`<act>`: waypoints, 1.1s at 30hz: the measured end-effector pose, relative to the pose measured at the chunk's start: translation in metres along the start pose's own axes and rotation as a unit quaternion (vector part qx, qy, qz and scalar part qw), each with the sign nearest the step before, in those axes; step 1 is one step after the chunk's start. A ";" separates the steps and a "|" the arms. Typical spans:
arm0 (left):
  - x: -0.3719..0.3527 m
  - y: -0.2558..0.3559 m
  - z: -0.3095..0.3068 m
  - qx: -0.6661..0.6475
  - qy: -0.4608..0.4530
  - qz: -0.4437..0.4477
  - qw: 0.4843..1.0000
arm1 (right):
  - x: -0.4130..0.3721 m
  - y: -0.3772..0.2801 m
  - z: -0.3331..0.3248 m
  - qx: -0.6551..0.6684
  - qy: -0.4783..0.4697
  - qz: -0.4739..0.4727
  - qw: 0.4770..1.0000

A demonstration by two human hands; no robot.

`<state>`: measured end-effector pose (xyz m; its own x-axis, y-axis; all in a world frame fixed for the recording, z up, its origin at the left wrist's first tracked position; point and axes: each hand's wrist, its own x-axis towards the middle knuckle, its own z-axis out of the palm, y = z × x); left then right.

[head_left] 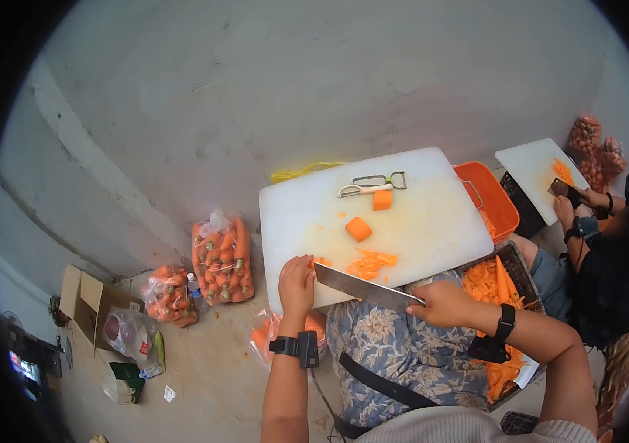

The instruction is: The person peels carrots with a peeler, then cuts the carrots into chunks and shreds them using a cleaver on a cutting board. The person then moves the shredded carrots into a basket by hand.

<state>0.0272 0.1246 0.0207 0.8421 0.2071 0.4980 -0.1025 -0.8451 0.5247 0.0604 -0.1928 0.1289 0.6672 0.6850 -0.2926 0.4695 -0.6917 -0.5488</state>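
Note:
My right hand (441, 304) is closed around the handle of a kitchen knife (362, 287), its wide blade slanting over the near edge of a white cutting board (418, 159). At the blade's tip end, my left hand (297, 286) rests on the board with bent fingers against a small piece of carrot (321, 261), mostly hidden by the fingers and blade. Just beyond the blade lies a heap of carrot strips (370, 262). Two carrot chunks, one a peeled chunk (359, 229), sit farther up, close to a vegetable peeler (365, 190).
A crate of cut carrots (488, 284) and an orange basket (503, 210) stand at the right. Bagged carrots (222, 258) and an open cardboard box (93, 303) are on the floor at left. Another person cuts at a second board (536, 166).

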 end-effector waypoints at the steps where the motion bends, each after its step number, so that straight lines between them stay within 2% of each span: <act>1: -0.002 -0.003 0.002 0.003 0.011 -0.004 1.000 | 0.003 0.001 0.003 -0.001 -0.015 0.007 1.000; 6: -0.010 -0.002 0.011 0.060 0.080 -0.042 0.994 | 0.025 0.028 0.027 0.021 -0.033 0.031 0.999; 8: -0.010 -0.002 0.011 0.089 0.091 -0.052 0.990 | 0.031 0.046 0.041 0.034 0.054 -0.039 0.997; 9: -0.010 -0.002 0.010 0.091 0.094 -0.045 0.990 | 0.029 0.040 0.032 0.036 0.055 -0.040 0.997; 11: -0.009 -0.001 0.008 0.094 0.096 -0.035 0.990 | 0.024 0.021 0.004 0.157 -0.065 0.127 0.977; 12: -0.010 0.000 0.008 0.099 0.093 -0.038 0.990 | 0.024 0.025 0.005 0.160 -0.063 0.127 0.977; 14: -0.010 0.001 0.009 0.102 0.090 -0.038 0.990 | 0.023 0.038 0.006 0.225 -0.028 0.140 0.964; 22: -0.011 0.003 0.006 0.115 0.071 -0.049 0.990 | 0.000 0.078 -0.023 0.253 0.020 0.184 0.949; 26: -0.013 0.000 0.007 0.113 0.073 -0.043 0.990 | -0.006 0.119 -0.032 0.284 0.092 0.215 0.930; 28: -0.013 -0.003 0.009 0.114 0.077 -0.033 0.990 | -0.010 0.143 -0.042 0.304 0.161 0.246 0.906; 32: -0.013 0.001 0.008 0.112 0.083 -0.039 0.989 | -0.012 0.197 -0.066 0.246 0.207 0.290 0.901; 33: -0.013 0.002 0.007 0.113 0.081 -0.047 0.989 | -0.014 0.202 -0.074 0.177 0.249 0.300 0.904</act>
<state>0.0200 0.1164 0.0103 0.7448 0.3503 0.5679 0.1079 -0.9032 0.4155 0.1888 -0.3587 0.0805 0.9593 -0.0384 -0.2798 -0.2186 -0.7281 -0.6496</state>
